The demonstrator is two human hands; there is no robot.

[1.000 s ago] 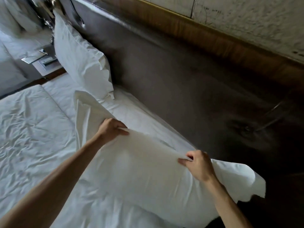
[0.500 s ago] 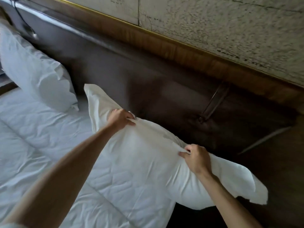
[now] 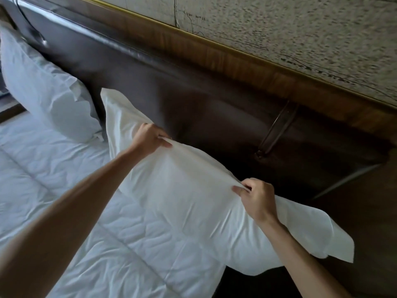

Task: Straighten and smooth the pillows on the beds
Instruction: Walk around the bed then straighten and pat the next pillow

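Observation:
A white pillow [image 3: 189, 203] lies at the head of the bed, lifted along its far edge and overhanging the bed's right side. My left hand [image 3: 150, 137] pinches that far edge near the left corner. My right hand [image 3: 256, 198] pinches the same edge further right. The fabric is pulled taut between them. A second white pillow [image 3: 45, 93] leans upright against the dark headboard [image 3: 193, 100] at the left, close to the held pillow's left flap.
A wrinkled white quilted duvet [image 3: 120, 244] covers the bed below the pillows. Behind the headboard runs a wooden band with a gold trim under a speckled wall [image 3: 300, 29]. A metal strap [image 3: 277, 127] is fixed on the headboard at the right. Dark floor lies right of the bed.
Both hands have lifted the pillow's far edge up toward the headboard. The view has swung right, so the second pillow now sits at the left edge.

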